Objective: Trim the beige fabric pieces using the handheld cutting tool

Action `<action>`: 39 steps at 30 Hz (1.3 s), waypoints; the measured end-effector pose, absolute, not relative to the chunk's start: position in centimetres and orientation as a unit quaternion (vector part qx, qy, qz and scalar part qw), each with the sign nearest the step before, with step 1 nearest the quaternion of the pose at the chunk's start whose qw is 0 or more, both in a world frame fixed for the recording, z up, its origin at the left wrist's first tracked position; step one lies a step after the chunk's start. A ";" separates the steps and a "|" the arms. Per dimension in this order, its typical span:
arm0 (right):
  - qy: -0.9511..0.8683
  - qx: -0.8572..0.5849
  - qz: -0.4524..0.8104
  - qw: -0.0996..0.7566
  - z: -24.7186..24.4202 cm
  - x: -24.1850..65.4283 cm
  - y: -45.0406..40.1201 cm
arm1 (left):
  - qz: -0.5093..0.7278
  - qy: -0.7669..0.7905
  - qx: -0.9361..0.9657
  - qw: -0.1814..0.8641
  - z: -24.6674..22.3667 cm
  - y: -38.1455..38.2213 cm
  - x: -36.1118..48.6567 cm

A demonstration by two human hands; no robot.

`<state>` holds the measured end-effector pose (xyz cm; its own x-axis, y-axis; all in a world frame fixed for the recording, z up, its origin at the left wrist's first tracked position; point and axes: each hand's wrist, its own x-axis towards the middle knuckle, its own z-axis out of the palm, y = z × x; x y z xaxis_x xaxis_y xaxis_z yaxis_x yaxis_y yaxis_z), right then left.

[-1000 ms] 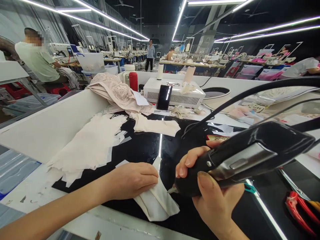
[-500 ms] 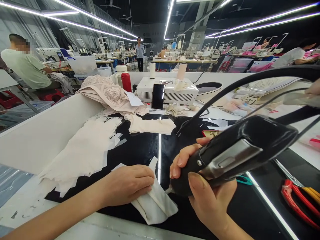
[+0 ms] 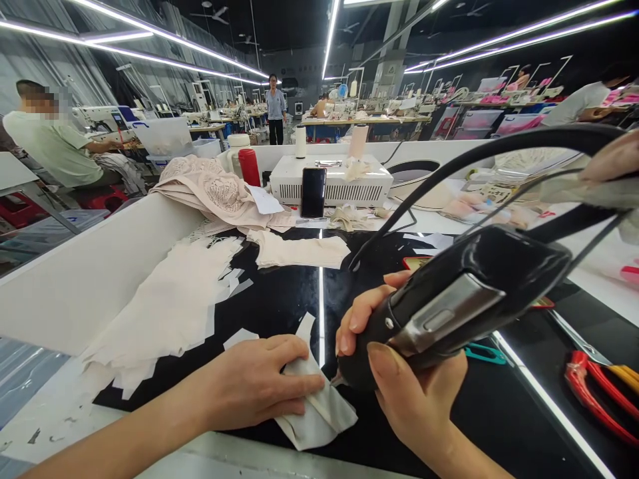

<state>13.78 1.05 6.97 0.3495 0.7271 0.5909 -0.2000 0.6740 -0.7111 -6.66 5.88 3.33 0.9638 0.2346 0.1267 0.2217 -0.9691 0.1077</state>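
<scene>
My left hand (image 3: 264, 379) lies over a folded off-white fabric piece (image 3: 332, 422), its fingers stretched out and slightly apart, pressing the cloth to the black work surface (image 3: 279, 309). Its thumb is hidden. In my right hand (image 3: 414, 399) is a thick black corded handheld tool (image 3: 499, 259) with a silver lever on its side. The fingers wrap round its lower end. Its small pale tip points down at the right edge of the fabric; whether it touches cannot be made out. A white fabric scrap (image 3: 241, 337) shows beyond my left wrist.
Stacked off-white fabric pieces (image 3: 164, 286) lie left; another flat stack (image 3: 299, 249) lies ahead. A phone (image 3: 313, 191) leans against a white vented box (image 3: 374, 179). Red-handled scissors (image 3: 594, 392) lie right. The black cable (image 3: 429, 183) arches overhead. Another person's hand (image 3: 612, 159) shows at the right edge.
My left fingers have slid right, farther over the fabric, and spread a little. The tool's body has shifted slightly left and down with my right hand. The fabric has barely moved.
</scene>
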 end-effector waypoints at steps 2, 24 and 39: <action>-0.484 -0.273 0.299 0.776 7.0 13.8 1.0 | 0.068 0.118 0.990 0.042 3.3 5.8 -6.7; -0.476 -0.294 0.307 0.770 6.7 13.9 1.4 | 0.127 0.136 0.981 0.047 2.5 5.0 -6.5; -0.456 -0.312 0.295 0.780 7.4 13.5 2.5 | 0.180 0.130 0.973 0.058 1.2 4.9 -5.8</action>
